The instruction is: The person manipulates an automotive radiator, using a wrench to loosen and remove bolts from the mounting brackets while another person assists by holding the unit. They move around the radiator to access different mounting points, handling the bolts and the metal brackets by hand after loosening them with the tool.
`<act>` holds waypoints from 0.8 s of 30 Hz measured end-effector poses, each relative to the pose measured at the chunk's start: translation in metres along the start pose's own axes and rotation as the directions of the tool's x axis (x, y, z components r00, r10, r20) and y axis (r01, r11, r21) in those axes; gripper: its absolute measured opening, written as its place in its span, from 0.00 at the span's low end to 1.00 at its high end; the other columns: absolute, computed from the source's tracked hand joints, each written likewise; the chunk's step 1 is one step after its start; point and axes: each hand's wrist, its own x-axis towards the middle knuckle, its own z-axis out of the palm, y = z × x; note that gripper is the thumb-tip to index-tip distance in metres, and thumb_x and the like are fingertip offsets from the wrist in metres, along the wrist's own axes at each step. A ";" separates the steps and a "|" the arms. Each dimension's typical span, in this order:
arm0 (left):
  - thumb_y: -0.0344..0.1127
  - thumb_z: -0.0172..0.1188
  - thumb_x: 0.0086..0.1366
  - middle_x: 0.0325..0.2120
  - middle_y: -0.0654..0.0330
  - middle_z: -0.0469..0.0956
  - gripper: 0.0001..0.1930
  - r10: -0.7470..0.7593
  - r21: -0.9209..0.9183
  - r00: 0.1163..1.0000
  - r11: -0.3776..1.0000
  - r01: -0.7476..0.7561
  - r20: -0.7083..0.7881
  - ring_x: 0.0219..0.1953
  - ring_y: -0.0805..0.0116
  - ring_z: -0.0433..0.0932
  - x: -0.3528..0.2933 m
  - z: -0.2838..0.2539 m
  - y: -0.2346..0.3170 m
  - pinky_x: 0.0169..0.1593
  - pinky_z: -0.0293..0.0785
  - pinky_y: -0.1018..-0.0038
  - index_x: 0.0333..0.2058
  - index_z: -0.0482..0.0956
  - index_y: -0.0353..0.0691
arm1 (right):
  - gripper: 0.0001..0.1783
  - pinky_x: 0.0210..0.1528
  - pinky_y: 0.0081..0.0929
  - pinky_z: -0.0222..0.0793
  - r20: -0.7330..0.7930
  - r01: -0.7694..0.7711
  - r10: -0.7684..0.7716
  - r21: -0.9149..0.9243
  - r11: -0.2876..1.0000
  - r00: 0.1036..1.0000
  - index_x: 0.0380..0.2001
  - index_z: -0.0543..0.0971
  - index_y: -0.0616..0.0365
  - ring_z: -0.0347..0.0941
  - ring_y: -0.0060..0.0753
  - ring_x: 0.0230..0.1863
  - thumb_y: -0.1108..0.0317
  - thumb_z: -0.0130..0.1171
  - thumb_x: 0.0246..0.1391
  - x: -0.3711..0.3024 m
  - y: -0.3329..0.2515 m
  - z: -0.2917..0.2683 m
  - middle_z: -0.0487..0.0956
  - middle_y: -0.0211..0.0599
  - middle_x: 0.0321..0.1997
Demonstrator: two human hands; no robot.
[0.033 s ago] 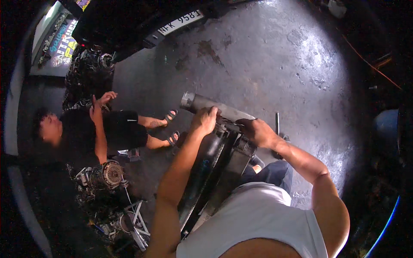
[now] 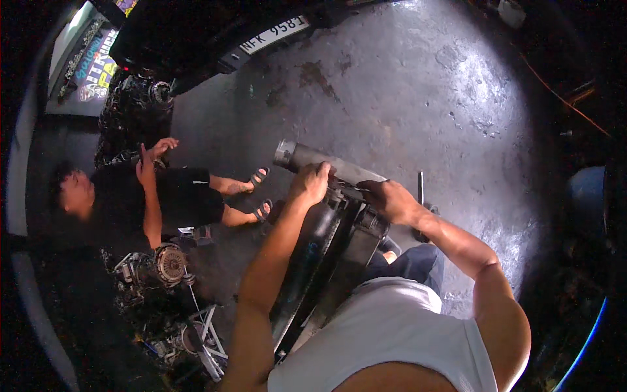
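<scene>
A grey metal tube-shaped end tank (image 2: 339,168), with a round open-looking neck at its left end, lies across the far end of a tall black radiator-like unit (image 2: 311,255). My left hand (image 2: 311,184) is closed at the tank's near edge, its thumb on top and most fingers hidden. Closed near the tank's right end is my right hand (image 2: 393,201), with its fingertips curled at the seam between tank and unit. The unit leans back toward my body, between my forearms. A dark fitting (image 2: 371,225) sits just below my right hand.
To the left a person (image 2: 150,196) in black clothes and sandals faces the work. Engine parts, including a round clutch-like disc (image 2: 171,264), lie along that side. A vehicle's rear with a plate (image 2: 274,34) stands ahead. A long-handled tool (image 2: 421,196) lies right; a blue drum (image 2: 588,196) stands farther right.
</scene>
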 end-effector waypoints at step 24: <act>0.36 0.43 0.62 0.33 0.40 0.76 0.12 -0.093 0.001 0.995 0.996 0.093 0.046 0.38 0.41 0.75 -0.002 -0.005 0.002 0.41 0.70 0.53 0.41 0.70 0.39 | 0.11 0.42 0.45 0.67 0.111 0.084 -0.072 -0.108 0.991 0.991 0.37 0.75 0.59 0.73 0.56 0.39 0.67 0.49 0.53 0.030 -0.043 -0.024 0.77 0.54 0.32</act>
